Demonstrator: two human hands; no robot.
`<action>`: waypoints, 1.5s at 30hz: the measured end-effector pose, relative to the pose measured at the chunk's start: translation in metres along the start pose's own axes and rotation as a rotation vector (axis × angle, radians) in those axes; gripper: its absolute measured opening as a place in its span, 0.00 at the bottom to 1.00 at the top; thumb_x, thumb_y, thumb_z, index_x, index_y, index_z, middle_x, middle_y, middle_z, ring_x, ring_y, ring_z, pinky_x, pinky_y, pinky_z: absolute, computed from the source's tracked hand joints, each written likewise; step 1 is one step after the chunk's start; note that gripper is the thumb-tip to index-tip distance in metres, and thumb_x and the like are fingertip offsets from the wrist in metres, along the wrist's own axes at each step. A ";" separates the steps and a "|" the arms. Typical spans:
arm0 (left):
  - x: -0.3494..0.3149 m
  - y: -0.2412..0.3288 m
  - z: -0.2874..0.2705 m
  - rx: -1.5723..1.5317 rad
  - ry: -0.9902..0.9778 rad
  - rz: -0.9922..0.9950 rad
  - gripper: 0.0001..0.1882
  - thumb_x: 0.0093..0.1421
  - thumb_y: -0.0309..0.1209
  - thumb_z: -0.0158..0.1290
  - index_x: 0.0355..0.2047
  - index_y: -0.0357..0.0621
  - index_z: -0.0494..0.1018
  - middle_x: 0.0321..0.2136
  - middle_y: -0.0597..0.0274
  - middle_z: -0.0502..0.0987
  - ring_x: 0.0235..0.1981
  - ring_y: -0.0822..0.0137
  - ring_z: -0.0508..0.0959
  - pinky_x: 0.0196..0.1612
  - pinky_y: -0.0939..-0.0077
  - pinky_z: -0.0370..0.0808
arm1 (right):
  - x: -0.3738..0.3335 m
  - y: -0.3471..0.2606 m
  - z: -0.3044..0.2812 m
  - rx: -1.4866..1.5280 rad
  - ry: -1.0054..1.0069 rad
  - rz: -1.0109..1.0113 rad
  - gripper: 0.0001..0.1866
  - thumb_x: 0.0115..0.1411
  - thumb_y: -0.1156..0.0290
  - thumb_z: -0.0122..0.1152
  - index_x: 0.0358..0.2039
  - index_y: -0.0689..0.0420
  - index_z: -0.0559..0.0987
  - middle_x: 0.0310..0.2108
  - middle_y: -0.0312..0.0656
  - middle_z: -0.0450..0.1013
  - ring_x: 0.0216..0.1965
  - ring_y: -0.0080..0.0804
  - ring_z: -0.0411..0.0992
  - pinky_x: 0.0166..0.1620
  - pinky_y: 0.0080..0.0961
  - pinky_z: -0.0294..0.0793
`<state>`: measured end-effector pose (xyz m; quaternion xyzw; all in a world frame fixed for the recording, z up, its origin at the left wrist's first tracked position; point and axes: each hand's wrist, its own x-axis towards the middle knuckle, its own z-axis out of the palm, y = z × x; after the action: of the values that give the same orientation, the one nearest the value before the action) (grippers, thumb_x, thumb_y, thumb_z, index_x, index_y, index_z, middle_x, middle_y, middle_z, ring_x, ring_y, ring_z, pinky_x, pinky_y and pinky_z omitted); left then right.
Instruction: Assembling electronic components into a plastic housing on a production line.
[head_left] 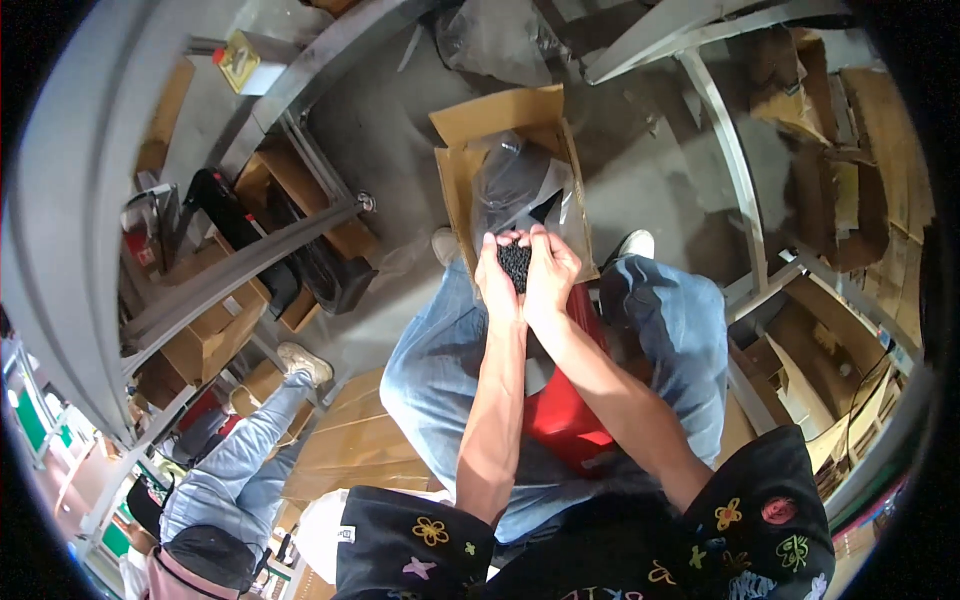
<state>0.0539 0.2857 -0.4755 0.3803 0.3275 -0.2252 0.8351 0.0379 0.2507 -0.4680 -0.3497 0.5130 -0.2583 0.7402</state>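
Observation:
My left hand (495,278) and my right hand (551,272) are cupped together, side against side, with the fingers curled up. Between them lies a heap of small black pellets (515,266). Just beyond the fingertips stands an open cardboard box (451,200) with its far flap raised. A clear plastic bag (500,185) lines it, and something dark shows inside. The hands are over the box's near edge; whether they touch it I cannot tell.
A red object (568,425) is between my knees. Metal frames (725,150) rise on both sides. Cardboard boxes (845,340) fill the right. At left are a black case (240,225) and a tin can (255,65). Another person (215,500) is at lower left.

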 end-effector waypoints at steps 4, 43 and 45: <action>-0.039 0.025 0.018 -0.001 -0.031 0.017 0.15 0.67 0.38 0.43 0.27 0.42 0.65 0.30 0.58 0.72 0.38 0.63 0.72 0.49 0.67 0.69 | -0.039 -0.050 0.017 -0.024 0.000 0.035 0.13 0.62 0.76 0.53 0.20 0.64 0.74 0.21 0.35 0.72 0.25 0.20 0.69 0.32 0.18 0.70; -0.345 -0.108 0.419 0.758 -0.830 -0.107 0.16 0.67 0.34 0.44 0.27 0.36 0.72 0.28 0.58 0.77 0.32 0.66 0.77 0.40 0.72 0.74 | -0.054 -0.520 -0.143 0.530 0.753 -0.446 0.14 0.63 0.73 0.54 0.20 0.62 0.76 0.24 0.36 0.73 0.28 0.19 0.68 0.34 0.19 0.69; -0.346 -0.107 0.418 0.815 -0.826 -0.041 0.17 0.67 0.33 0.43 0.26 0.35 0.73 0.28 0.58 0.77 0.31 0.68 0.76 0.39 0.74 0.73 | -0.054 -0.519 -0.143 0.520 0.751 -0.479 0.14 0.63 0.73 0.53 0.20 0.63 0.76 0.24 0.37 0.74 0.28 0.20 0.69 0.35 0.20 0.70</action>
<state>-0.0926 -0.0625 -0.0712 0.5453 -0.1313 -0.4791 0.6752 -0.1271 -0.0685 -0.0630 -0.1451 0.5676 -0.6474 0.4875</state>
